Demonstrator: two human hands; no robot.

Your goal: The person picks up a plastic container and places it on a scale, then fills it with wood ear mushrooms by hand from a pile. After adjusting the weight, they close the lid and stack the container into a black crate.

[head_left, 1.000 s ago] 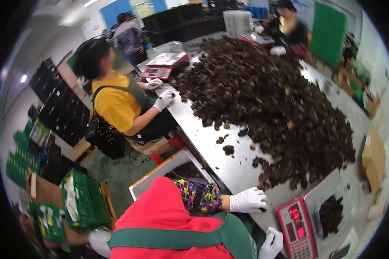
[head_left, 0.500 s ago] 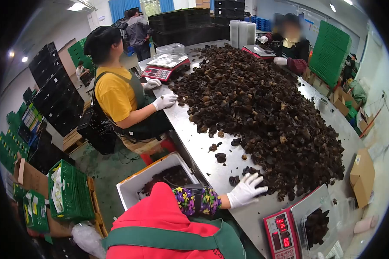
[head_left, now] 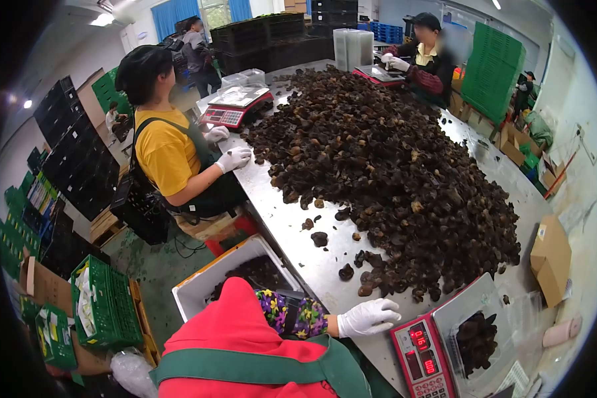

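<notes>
My left hand [head_left: 370,318], in a white glove below a flower-patterned sleeve, is over the near edge of the metal table [head_left: 292,232]. Its fingers are stretched out and nothing shows in them. Just right of the fingertips stands a red digital scale [head_left: 423,351] with lit red digits. A clear plastic tray [head_left: 452,345] on its pan holds dark, curled pieces [head_left: 476,341] that look like wood ear mushrooms. A large heap of the same dark mushrooms [head_left: 391,172] covers the middle of the table. My right hand is out of view.
A white foam box [head_left: 186,298] with dark pieces stands by the table's left edge. A person in yellow [head_left: 169,156] and another person [head_left: 438,73] across the table have their own scales. A cardboard box [head_left: 550,259] and clear containers [head_left: 537,322] lie at right.
My left hand has drawn back from the heap's edge towards me and the scale, its fingers less spread. The person across the table has brought their hands together over their scale.
</notes>
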